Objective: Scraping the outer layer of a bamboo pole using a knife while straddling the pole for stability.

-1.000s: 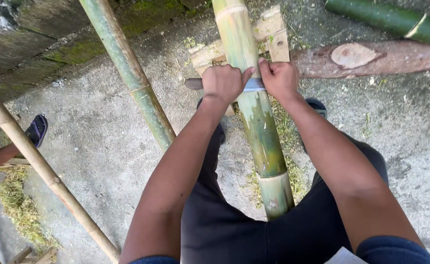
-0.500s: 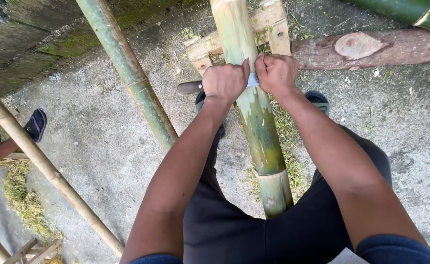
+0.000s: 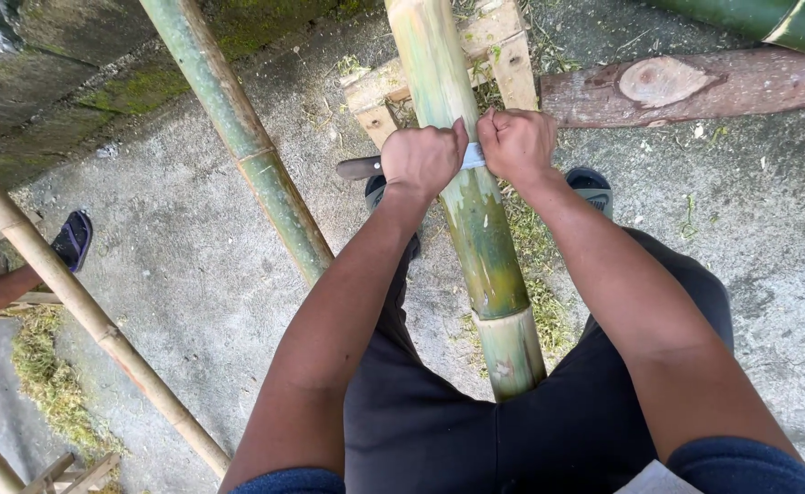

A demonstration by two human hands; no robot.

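Down between the knees, a thick green-and-yellow bamboo pole (image 3: 475,229) runs up the middle, smooth-skinned, ringed with nodes, its cut end near the dark trousers (image 3: 475,430). Left hand (image 3: 422,157) is clenched around the dark handle end of a flat metal blade (image 3: 471,155), and right hand (image 3: 515,142) is clenched on the blade's other end; the pale steel lies crosswise over the rounded bamboo, touching its skin between the two fists. Higher up, the pole rests on a rough pale wooden block frame (image 3: 503,46). Just right of that, a reddish-brown log (image 3: 695,87) with a smooth oval cut face lies across the gritty grey concrete floor (image 3: 174,247). A slimmer mottled green bamboo pole (image 3: 238,137) slants on the left, and a tan bamboo stick (image 3: 73,293) crosses below it. Stringy green shavings (image 3: 535,265) litter the ground beside the pole. A dark blue sandal (image 3: 71,240) sits at the far left.
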